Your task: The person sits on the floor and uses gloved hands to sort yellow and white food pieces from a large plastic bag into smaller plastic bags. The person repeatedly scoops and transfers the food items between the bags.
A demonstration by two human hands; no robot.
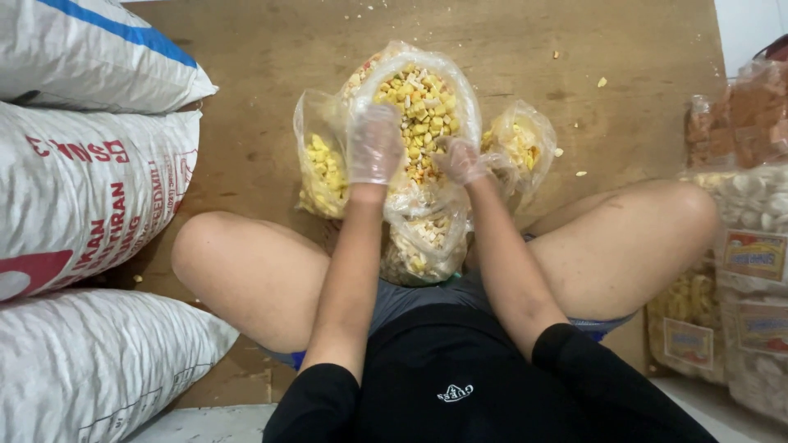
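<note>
A big clear plastic bag [423,102] of small yellow, orange and white snack pieces lies open on the wooden floor between my knees. My left hand [374,145], in a thin clear glove, rests on the bag's left rim. My right hand [460,160], also gloved, pinches the plastic of a small filled bag [519,146] at the big bag's right side. Another small filled bag [322,172] stands to the left. A further filled bag [427,242] lies close to my lap, below both hands.
Three large white woven sacks [82,197] are stacked along the left. Packed bags of crackers and snacks [743,246] are piled at the right. Crumbs are scattered on the wooden floor [263,66] beyond the bags. My bare knees flank the work spot.
</note>
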